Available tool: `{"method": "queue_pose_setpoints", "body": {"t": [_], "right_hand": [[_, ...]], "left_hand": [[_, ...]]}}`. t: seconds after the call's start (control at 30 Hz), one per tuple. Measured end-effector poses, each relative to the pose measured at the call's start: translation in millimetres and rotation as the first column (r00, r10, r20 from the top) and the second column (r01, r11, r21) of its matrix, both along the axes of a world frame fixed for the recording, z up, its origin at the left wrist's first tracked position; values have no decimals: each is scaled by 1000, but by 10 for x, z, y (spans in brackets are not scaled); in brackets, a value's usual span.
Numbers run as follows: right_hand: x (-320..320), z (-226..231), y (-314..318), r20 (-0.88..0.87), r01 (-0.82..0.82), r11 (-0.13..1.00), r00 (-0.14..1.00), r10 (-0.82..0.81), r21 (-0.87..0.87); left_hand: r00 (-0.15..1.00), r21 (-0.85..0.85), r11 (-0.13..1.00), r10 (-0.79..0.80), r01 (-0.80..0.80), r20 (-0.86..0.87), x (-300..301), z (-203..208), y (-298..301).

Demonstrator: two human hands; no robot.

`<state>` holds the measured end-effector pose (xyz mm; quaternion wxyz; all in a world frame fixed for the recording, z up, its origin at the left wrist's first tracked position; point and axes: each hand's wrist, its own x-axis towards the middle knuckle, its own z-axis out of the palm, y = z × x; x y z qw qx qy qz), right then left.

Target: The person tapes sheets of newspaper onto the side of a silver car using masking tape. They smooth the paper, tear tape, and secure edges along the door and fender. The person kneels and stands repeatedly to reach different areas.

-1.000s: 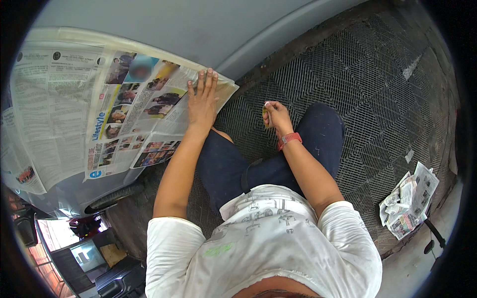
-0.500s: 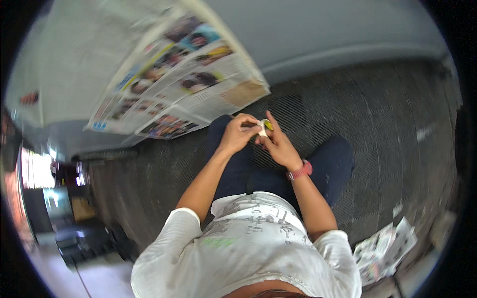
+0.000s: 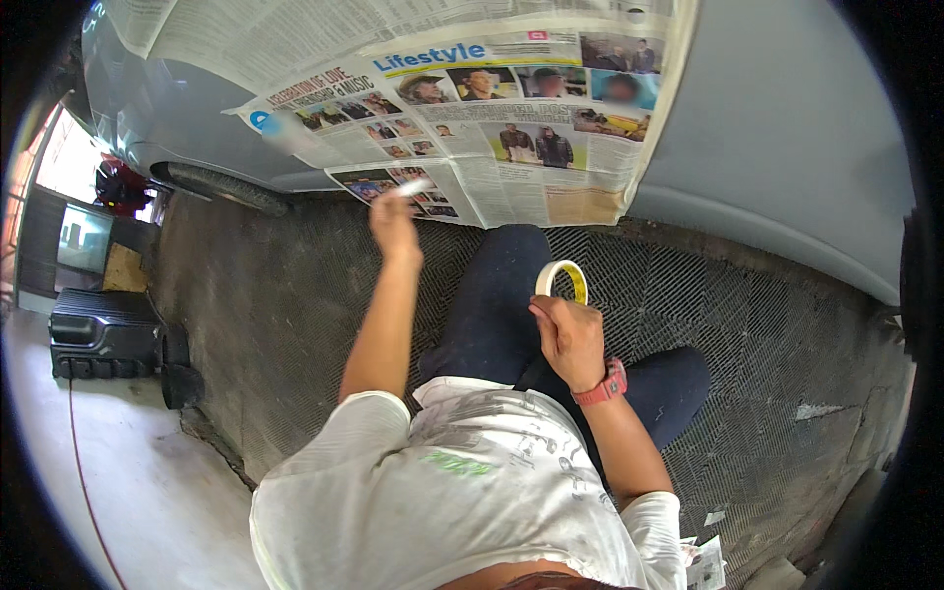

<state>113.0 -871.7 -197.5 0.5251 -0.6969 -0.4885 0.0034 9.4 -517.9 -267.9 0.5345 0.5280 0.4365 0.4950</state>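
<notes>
My right hand [image 3: 574, 342] grips a roll of masking tape [image 3: 544, 279], a cream ring with a yellow inner core, held upright above my lap. Out to the left, my left hand [image 3: 394, 231] is close to the lower edge of the newspaper [image 3: 472, 187]. A short whitish piece of tape [image 3: 416, 185] sticks out from its pinched fingertips, smeared by motion. The newspaper sheets hang over the side of a grey-blue car [image 3: 777, 147]. Whether the tape piece touches the paper, I cannot tell.
I sit on a dark ribbed floor mat [image 3: 678, 285], legs folded close to the car. A car wheel [image 3: 221, 187] shows at the left. Beyond it stands a black plastic box [image 3: 103, 329] by pale flooring. Paper scraps [image 3: 706, 562] lie at lower right.
My hands were together at the tape roll and are now apart. The left moved left toward the newspaper with a tape piece; the right drew back with the roll. The view has turned.
</notes>
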Motion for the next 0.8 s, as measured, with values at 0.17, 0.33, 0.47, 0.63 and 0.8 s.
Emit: {"method": "queue_pose_setpoints", "body": {"t": [0.17,0.33,0.47,0.63,0.8], "right_hand": [[64,-301,-491,-327,271,941,887,-327,-205],[246,-371,-1027,-336,458,833,766,-547,-312],[196,-393,-1217,-355,560,760,673,-649,-328],[68,-395,-1141,-382,609,737,632,-674,-294],[67,-397,-1111,-361,602,725,629,-689,-335]], "left_hand": [[930,349,930,223,-114,-291,-651,129,1501],[938,85,988,151,-130,-311,-1312,-125,2385],[952,-22,999,27,-35,-304,-1304,-332,2959],[982,-6,995,-101,101,-158,-1044,-439,2855],[950,-2,1000,-14,14,-312,-1128,-313,3012]]}}
